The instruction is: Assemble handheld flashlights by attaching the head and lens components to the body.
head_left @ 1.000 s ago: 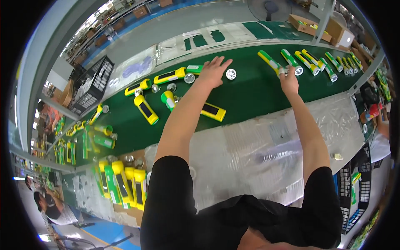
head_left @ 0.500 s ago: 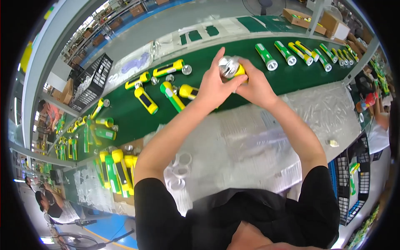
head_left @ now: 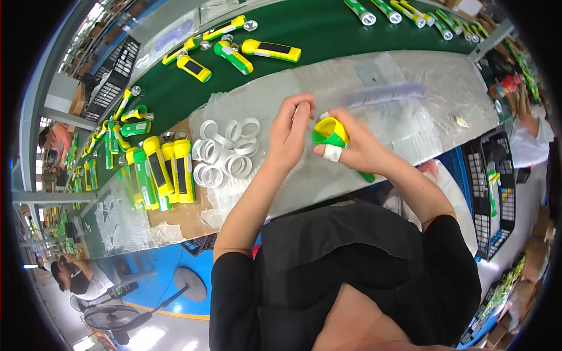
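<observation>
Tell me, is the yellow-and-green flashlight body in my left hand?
No, the right hand grips the flashlight body near its open end, while the left hand is beside it.

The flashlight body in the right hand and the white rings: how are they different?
The flashlight body is yellow and green; the rings are all white. The flashlight body is held up in the right hand; the rings lie loosely bunched on the table. Both have round openings.
</observation>
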### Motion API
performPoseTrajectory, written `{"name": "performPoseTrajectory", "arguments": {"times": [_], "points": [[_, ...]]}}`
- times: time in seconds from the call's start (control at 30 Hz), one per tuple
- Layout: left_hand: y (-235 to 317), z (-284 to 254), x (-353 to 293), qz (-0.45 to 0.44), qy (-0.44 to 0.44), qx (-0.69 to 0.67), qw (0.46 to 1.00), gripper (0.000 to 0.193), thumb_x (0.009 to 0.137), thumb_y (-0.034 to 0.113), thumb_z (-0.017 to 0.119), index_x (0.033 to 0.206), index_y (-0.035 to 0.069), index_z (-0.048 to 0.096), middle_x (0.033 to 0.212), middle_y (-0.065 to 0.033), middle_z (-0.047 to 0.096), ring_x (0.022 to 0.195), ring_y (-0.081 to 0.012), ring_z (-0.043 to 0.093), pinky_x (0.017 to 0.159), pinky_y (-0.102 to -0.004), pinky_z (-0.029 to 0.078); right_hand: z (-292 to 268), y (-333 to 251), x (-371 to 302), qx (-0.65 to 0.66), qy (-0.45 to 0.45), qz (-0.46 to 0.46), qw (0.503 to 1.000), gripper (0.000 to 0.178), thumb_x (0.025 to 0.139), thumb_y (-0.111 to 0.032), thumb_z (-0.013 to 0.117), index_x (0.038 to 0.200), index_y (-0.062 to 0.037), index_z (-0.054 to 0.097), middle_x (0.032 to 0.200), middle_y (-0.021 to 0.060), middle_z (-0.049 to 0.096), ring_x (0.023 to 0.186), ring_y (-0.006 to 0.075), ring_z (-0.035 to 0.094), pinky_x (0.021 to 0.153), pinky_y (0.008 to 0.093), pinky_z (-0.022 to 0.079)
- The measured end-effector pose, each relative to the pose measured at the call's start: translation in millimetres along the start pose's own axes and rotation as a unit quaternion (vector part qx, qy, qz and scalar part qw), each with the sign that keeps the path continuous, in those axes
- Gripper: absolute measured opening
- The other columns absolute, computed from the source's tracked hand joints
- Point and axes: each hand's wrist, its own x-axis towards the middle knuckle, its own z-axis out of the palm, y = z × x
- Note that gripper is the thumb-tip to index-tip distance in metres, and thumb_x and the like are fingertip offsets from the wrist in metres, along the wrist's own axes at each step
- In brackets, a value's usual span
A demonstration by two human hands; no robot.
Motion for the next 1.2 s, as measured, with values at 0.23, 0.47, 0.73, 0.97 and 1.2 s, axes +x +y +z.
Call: {"name": "performPoseTrajectory", "arguments": {"times": [0.23, 0.47, 0.73, 0.97, 1.2], "points": [[9, 3, -23, 0.244, -0.108, 0.144, 0.953, 0.035, 0.104, 0.024, 0.035, 0.104, 0.003, 0.063, 0.105, -0.0097, 0.064, 0.097, -0.024, 0.058, 0.085, -0.0352, 0.045, 25, -2, -29, 0.314, -0.048, 0.06, 0.946, 0.055, 0.093, -0.032, 0.066, 0.13, -0.0013, 0.04, 0.101, 0.0076, 0.056, 0.079, 0.0136, 0.061, 0.07, 0.0272, 0.051], [6, 25, -5, 0.331, -0.165, 0.205, 0.906, 0.034, 0.094, 0.031, 0.052, 0.111, 0.004, 0.062, 0.111, -0.0122, 0.064, 0.105, -0.0328, 0.058, 0.094, -0.0438, 0.041, 26, 22, -33, 0.382, 0.008, 0.029, 0.924, 0.055, 0.097, -0.038, 0.059, 0.135, -0.0031, 0.041, 0.112, 0.0087, 0.055, 0.084, 0.014, 0.059, 0.073, 0.0296, 0.049], [-56, 55, 47, 0.158, -0.035, 0.207, 0.965, 0.047, 0.088, 0.028, 0.065, 0.125, 0.002, 0.056, 0.125, -0.0131, 0.058, 0.112, -0.0339, 0.055, 0.098, -0.044, 0.04, -8, 32, -36, 0.459, 0.142, 0.077, 0.874, 0.042, 0.1, -0.039, 0.051, 0.127, -0.0075, 0.048, 0.083, 0.0113, 0.059, 0.063, 0.0182, 0.058, 0.057, 0.029, 0.045], [-92, 45, 60, 0.179, -0.121, 0.364, 0.906, 0.059, 0.075, 0.025, 0.079, 0.125, 0.003, 0.058, 0.114, -0.0135, 0.062, 0.107, -0.0319, 0.056, 0.089, -0.0405, 0.046, -15, 36, -44, 0.454, 0.146, 0.055, 0.877, 0.049, 0.097, -0.043, 0.055, 0.127, -0.005, 0.048, 0.081, 0.012, 0.058, 0.063, 0.018, 0.057, 0.056, 0.0287, 0.044], [-30, 15, 35, 0.097, -0.065, 0.163, 0.98, 0.048, 0.079, 0.011, 0.074, 0.125, 0.004, 0.061, 0.105, -0.0093, 0.064, 0.094, -0.023, 0.058, 0.076, -0.0318, 0.048, -4, 20, -35, 0.435, 0.1, 0.04, 0.894, 0.05, 0.096, -0.043, 0.055, 0.127, -0.0046, 0.047, 0.081, 0.0113, 0.058, 0.062, 0.0174, 0.058, 0.056, 0.0282, 0.044]]}}
